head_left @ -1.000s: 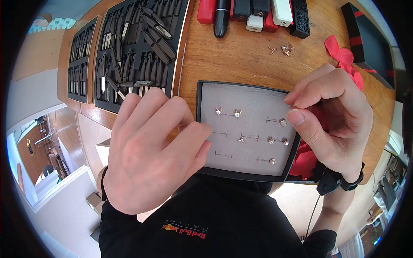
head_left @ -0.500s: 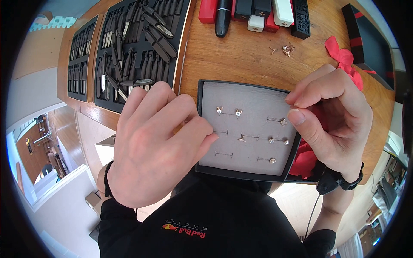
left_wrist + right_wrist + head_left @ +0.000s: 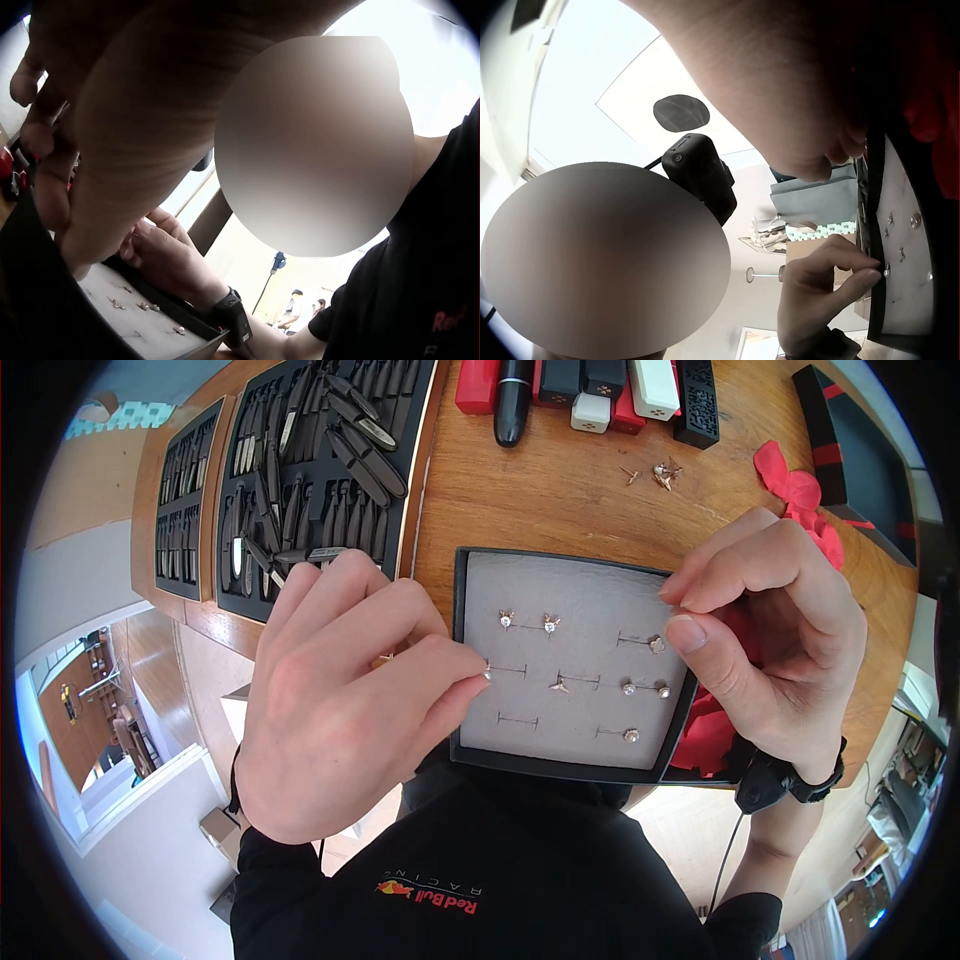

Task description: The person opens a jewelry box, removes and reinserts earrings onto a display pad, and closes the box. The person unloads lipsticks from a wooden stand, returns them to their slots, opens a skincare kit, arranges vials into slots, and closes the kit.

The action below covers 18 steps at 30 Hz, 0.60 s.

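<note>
I see my left hand (image 3: 340,710) pinching a stud (image 3: 487,673) at the left end of the tray's (image 3: 570,760) middle-row slit, which runs rightward from the pinch, while my right hand (image 3: 775,640) grips the tray's right rim.

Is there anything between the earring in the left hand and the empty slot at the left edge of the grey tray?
Nothing visible: the left hand pinches the earring right at the slot.
</note>
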Each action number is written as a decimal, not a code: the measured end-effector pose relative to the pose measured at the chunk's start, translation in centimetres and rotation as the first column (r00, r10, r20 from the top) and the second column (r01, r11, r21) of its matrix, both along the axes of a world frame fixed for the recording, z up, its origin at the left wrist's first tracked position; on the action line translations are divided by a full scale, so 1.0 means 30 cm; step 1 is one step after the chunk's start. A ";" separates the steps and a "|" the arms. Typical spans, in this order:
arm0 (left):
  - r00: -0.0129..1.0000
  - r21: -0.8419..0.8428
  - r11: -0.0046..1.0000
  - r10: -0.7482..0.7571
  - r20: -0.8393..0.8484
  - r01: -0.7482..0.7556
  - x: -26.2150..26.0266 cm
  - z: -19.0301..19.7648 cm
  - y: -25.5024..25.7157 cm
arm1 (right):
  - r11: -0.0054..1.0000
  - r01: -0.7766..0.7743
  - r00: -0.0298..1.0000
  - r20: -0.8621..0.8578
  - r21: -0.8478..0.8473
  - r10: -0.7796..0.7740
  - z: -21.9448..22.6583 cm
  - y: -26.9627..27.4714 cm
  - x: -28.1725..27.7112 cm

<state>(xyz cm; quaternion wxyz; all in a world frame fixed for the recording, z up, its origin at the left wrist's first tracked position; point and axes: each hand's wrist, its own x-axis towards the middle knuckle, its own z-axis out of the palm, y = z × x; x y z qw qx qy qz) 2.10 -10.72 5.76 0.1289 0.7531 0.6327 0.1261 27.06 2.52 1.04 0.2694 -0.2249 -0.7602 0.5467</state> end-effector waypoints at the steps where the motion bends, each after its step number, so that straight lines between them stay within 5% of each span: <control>1: 1.000 0.001 1.000 -0.021 0.002 0.021 0.000 -0.001 0.004 | 1.000 0.005 1.000 -0.002 -0.009 -0.005 0.001 -0.001 0.000; 12: 1.000 -0.040 0.999 -0.018 0.019 0.019 -0.024 0.055 0.071 | 1.000 0.021 1.000 0.005 -0.019 -0.021 0.010 -0.006 -0.005; 14: 0.961 0.033 0.992 -0.122 0.246 0.118 -0.043 0.044 0.143 | 1.000 0.016 1.000 0.013 -0.017 -0.016 0.008 -0.005 -0.002; 18: 0.834 0.081 0.996 -0.072 0.548 0.033 0.004 -0.030 0.289 | 0.992 0.054 0.998 -0.006 -0.116 -0.055 0.021 -0.009 0.003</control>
